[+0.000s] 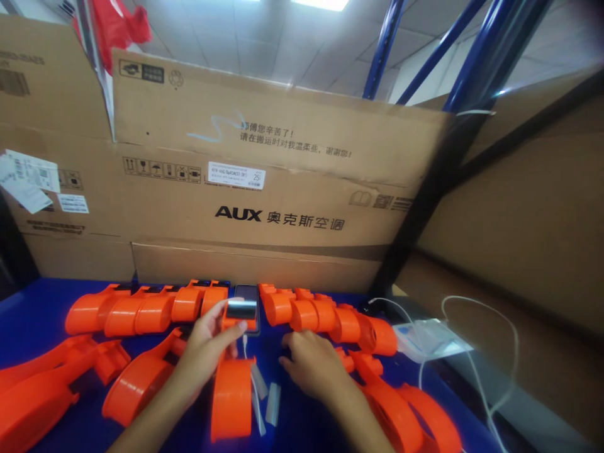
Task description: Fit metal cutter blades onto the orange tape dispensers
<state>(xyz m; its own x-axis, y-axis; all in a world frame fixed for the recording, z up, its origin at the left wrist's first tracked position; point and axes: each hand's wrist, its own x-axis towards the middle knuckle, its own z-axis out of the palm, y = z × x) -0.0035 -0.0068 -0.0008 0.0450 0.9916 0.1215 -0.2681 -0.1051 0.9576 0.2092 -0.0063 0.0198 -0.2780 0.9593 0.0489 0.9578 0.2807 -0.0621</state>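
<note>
My left hand is closed on an orange plastic part with a dark, ridged, shiny piece at its top. Its thumb lies across the front of the part. Just below hangs or stands a wide orange band; I cannot tell whether it is joined to the held part. A dark phone-like device lies behind the held part. My right hand is curled low over the blue table, beside the right row of orange parts. Its fingertips are partly hidden, so anything in them does not show.
More orange parts stand in a left row, with larger orange pieces in front. Small pale strips and a white cable lie between my arms. A clear plastic bag sits right. A large cardboard box closes off the back.
</note>
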